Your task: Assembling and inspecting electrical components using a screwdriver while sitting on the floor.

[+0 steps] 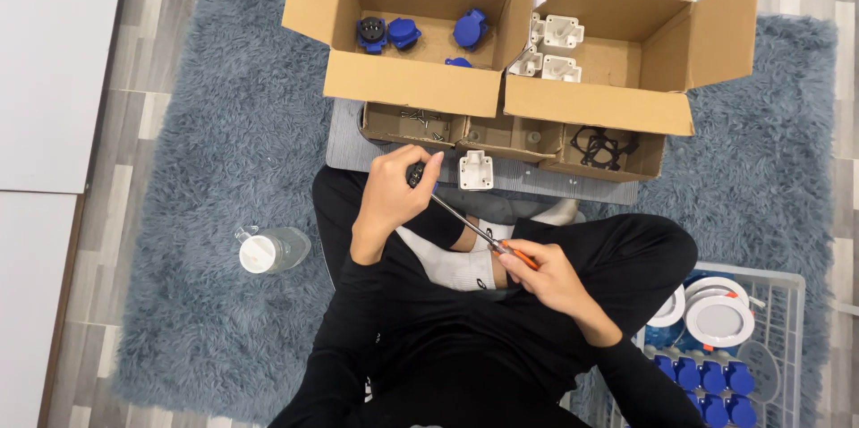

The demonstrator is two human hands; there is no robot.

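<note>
Now left hand [394, 191] gripping socket [417, 174], right hand [541, 274] angling screwdriver [474, 231]

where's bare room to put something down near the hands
Open rug lies left of the left hand, between the clear bottle and the big cardboard boxes. More bare rug is right of the small trays, above the wire basket. Ahead it is crowded: white housing, trays, boxes. The right hand holds a screwdriver.

Single head view, straight down, over lap
</note>
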